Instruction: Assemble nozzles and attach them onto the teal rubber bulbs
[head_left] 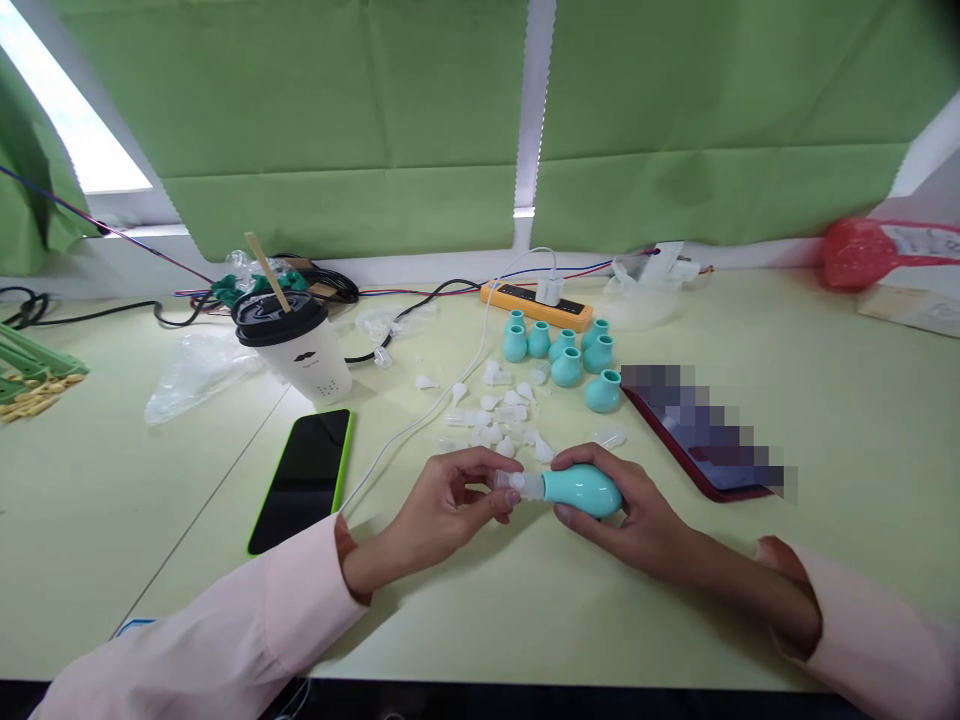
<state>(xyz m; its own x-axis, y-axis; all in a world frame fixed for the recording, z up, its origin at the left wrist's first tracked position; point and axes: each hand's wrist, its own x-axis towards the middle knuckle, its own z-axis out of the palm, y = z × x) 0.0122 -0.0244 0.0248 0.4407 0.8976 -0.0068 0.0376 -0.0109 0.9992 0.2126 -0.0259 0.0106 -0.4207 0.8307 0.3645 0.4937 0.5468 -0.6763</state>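
In my right hand lies a teal rubber squeeze bulb, its neck pointing left. My left hand pinches a clear and white plastic nozzle, which meets the bulb's neck; how deep it sits inside I cannot tell. Just beyond my hands, loose white and clear plastic pieces lie scattered on the table. Behind them several more teal bulbs stand with their open necks upward.
A phone with a green edge lies left of my hands, a dark red one right. A paper cup with a straw stands back left. A white cable runs to an orange power strip. Plastic bags lie behind.
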